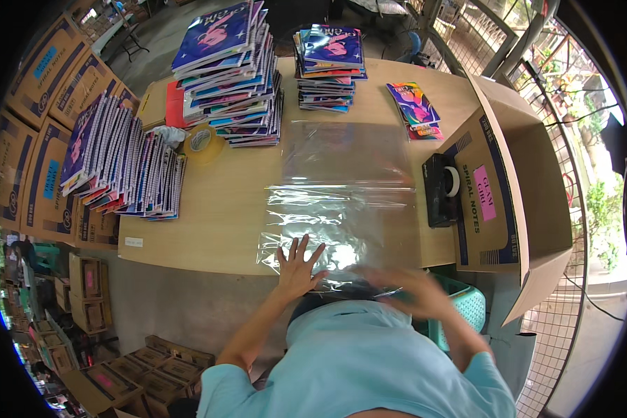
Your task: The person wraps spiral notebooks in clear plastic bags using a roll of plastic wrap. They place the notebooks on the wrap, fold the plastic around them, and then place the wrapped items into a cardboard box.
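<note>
Clear plastic sheets or bags (327, 216) lie layered on the light wood table in front of me, shining with glare. My left hand (299, 270) is pressed flat on their near part, fingers spread. My right hand (414, 289) is at the near right corner of the plastic, smeared by motion. Whether its fingers pinch the plastic cannot be made out. Beyond the plastic stand a tall stack of spiral notebooks (247, 90) and a shorter notebook stack (331, 70). More spiral notebooks (136, 157) lean in a row at the left.
An open cardboard box (494, 188) stands on the right, beside a black tape dispenser (439, 191). Small colourful booklets (414, 111) lie at the far right. A roll of tape (202, 141) rests near the tall stack. Below the right edge is a green plastic basket (470, 310). Cartons (38, 160) are piled leftward.
</note>
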The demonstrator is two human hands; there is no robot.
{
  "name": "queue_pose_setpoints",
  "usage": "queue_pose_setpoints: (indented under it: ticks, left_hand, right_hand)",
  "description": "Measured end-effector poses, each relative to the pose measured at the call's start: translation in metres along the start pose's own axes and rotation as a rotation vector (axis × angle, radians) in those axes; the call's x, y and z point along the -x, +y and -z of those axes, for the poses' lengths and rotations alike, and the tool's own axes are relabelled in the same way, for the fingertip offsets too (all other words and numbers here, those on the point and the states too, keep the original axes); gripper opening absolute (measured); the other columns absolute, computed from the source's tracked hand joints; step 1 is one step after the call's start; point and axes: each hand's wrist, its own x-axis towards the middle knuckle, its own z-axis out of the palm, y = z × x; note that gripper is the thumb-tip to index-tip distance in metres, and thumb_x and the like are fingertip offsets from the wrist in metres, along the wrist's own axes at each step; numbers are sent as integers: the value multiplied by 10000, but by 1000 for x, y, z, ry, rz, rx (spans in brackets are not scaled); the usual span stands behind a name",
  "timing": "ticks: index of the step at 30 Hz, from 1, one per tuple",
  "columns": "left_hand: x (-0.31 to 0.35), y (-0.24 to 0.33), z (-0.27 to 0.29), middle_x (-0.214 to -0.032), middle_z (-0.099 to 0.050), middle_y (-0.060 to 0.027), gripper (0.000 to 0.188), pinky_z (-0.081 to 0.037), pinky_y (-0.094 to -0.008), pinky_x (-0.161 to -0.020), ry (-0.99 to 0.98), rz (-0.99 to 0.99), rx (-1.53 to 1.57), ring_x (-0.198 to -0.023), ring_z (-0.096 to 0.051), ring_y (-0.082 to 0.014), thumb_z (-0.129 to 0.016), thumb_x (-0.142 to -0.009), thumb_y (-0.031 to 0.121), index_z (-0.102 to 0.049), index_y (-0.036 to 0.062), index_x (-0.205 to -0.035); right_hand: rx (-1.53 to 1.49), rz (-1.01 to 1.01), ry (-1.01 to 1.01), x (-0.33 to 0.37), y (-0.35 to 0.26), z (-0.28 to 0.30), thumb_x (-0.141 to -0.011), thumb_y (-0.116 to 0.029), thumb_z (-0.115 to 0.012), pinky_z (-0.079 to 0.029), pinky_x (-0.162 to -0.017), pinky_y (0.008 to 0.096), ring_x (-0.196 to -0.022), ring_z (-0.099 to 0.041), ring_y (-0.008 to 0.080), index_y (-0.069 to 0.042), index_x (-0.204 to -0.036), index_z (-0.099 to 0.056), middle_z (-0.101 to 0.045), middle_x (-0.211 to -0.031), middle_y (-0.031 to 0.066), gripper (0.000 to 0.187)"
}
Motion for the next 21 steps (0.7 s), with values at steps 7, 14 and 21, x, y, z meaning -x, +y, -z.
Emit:
queue_pose_setpoints:
  ticks: [7,14,21]
  left_hand:
    - [-123,-50,-8,-1521,-323,-87,675,-182,-686,-1076,67,-253,32,-1402,-282,-356,-608,-839,529,-396,309,-1441]
    - [-247,-105,28,-1504,-364,-11,542,-191,-665,-1096,-95,-242,-176,-1390,-323,-300,-665,-815,459,-537,324,-1324]
    - [-322,-99,53,-1233,-570,-37,238,-307,-564,-1050,-125,-246,-129,-1195,-511,-270,-673,-827,284,-647,183,-1041]
  right_hand:
    - [665,-48,-213,-28,49,-159,-698,-614,-684,-233,-1046,690,-1434,-161,421,-317,-1502,-261,-174,-1585,93,955]
    - [659,-42,-216,-22,62,-164,-696,-615,-688,-187,-1056,710,-1448,-140,403,-357,-1507,-221,-159,-1592,69,971]
    - [582,-36,-230,-23,60,-160,-687,-577,-717,-145,-1063,725,-1455,-108,396,-368,-1499,-237,-152,-1594,61,966]
